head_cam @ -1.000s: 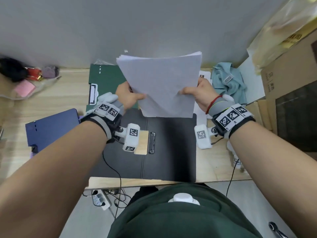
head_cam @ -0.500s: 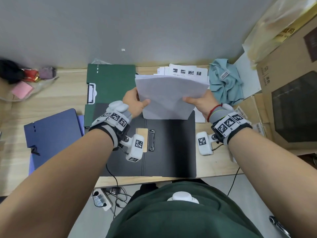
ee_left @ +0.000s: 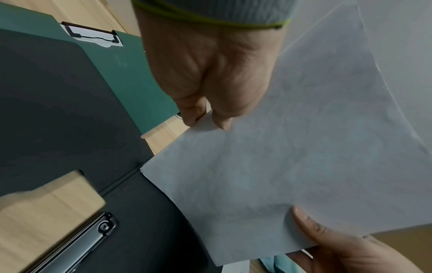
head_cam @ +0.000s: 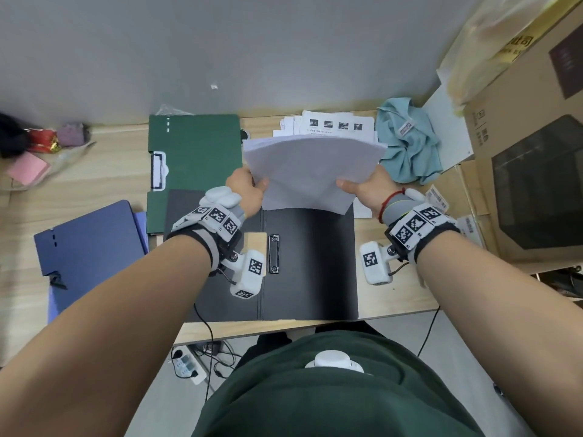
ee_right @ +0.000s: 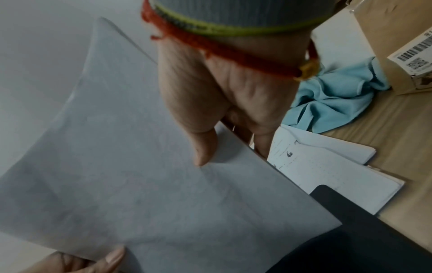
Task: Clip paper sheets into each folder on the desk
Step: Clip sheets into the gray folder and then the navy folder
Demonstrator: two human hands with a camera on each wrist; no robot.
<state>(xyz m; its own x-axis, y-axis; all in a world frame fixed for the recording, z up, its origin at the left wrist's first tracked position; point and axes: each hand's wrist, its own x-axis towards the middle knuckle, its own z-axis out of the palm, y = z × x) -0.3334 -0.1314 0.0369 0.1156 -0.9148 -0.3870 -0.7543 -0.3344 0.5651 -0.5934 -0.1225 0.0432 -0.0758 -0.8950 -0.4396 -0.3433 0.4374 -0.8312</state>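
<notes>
A stack of white paper sheets (head_cam: 310,171) is held in the air above the far edge of an open black folder (head_cam: 312,263). My left hand (head_cam: 247,189) pinches the stack's left edge (ee_left: 211,120), thumb on top. My right hand (head_cam: 362,187) pinches the right edge (ee_right: 210,147), thumb on the sheets. The black folder lies flat in front of me with its metal clip (head_cam: 273,253) along the spine, nothing under it. A green folder (head_cam: 195,152) lies behind it at the left, and a blue folder (head_cam: 91,238) sits at the far left.
More printed sheets (head_cam: 328,124) lie at the back of the desk (head_cam: 94,181), next to a crumpled light-blue cloth (head_cam: 410,143). Cardboard boxes (head_cam: 530,152) stand at the right. Small items and a pink pad (head_cam: 28,168) lie at the far left.
Both hands have lowered and tilted the paper stack from upright toward flat, bringing it closer to the black folder. The printed sheets behind it have come into view.
</notes>
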